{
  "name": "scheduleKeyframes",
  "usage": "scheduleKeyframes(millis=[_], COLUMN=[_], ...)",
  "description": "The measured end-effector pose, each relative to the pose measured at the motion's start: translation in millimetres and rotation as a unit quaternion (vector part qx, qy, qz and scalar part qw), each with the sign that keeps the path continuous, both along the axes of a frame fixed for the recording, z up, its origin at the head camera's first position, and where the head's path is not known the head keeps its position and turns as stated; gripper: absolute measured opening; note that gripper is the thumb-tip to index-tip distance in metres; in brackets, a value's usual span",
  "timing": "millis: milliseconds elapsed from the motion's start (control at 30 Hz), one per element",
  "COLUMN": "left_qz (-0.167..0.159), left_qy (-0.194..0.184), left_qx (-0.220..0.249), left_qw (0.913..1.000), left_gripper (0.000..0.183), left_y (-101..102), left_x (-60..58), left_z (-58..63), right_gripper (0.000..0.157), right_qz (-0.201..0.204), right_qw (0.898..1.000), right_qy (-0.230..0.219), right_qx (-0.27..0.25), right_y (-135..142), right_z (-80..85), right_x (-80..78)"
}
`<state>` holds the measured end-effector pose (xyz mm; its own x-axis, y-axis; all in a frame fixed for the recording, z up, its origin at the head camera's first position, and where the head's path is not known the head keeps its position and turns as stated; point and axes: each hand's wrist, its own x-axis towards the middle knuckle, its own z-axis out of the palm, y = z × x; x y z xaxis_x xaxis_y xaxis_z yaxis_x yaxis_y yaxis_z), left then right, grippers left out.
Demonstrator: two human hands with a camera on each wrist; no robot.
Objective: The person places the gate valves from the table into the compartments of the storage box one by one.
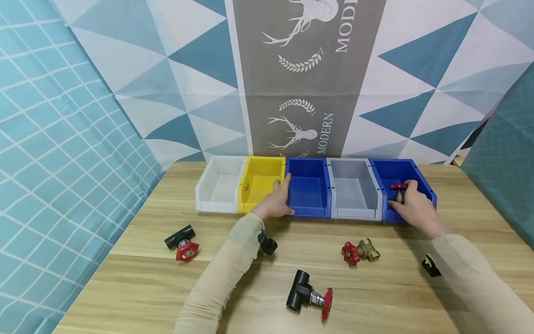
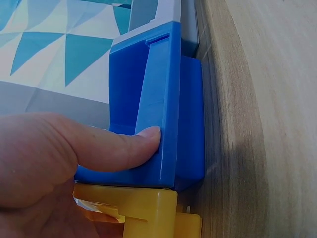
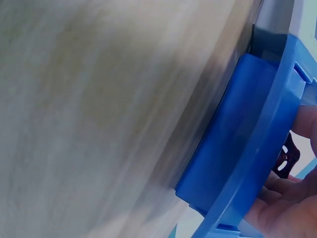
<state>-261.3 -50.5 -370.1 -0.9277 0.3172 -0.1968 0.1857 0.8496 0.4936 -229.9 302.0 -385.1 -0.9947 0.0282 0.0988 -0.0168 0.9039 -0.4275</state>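
R hand (image 1: 415, 208) grips a brass valve w/ red handwheel (image 1: 398, 191), fingers curled round it, holding it inside the far-right blue bin (image 1: 423, 182) at its front edge; in the right wrist view only fingertips and a dark bit of the wheel show past the bin's blue lip, too blurred for more. L hand (image 1: 275, 202) rests on the wall between the yellow bin (image 1: 259, 183) and the middle blue bin (image 1: 308, 185), fingers fairly straight, thumb (image 2: 124, 146) pressing flat on the blue bin's side, holding nothing. Bins stand in a row touching: white (image 1: 219, 185), yellow, blue, grey (image 1: 352, 185), blue. On the wooden table (image 1: 125, 260): black valve w/ red wheel (image 1: 182, 243) at left, a bigger black one (image 1: 309, 297) front centre, a brass one (image 1: 360, 252) nr the R forearm. Backdrop cloth (image 1: 300, 83) shows white deer heads, laurel sprigs and the word "MODERN", once whole, once cut off at the top.
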Motion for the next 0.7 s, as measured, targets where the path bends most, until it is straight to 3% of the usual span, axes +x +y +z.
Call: scheduleKeyframes(millis=[700], left_qz=[-0.006], left_qy=[0.005], left_qx=[0.008], left_qw=[0.9999], left_gripper=[0.104], left_y=[-1.8], left_x=[-1.0], left_z=[-1.1], right_gripper=[0.074], right_qz=[-0.014], right_qw=[0.999], right_qy=[-0.032], right_qx=[0.014], right_y=[1.6], right_z=[-2.3], right_x=[-5.8])
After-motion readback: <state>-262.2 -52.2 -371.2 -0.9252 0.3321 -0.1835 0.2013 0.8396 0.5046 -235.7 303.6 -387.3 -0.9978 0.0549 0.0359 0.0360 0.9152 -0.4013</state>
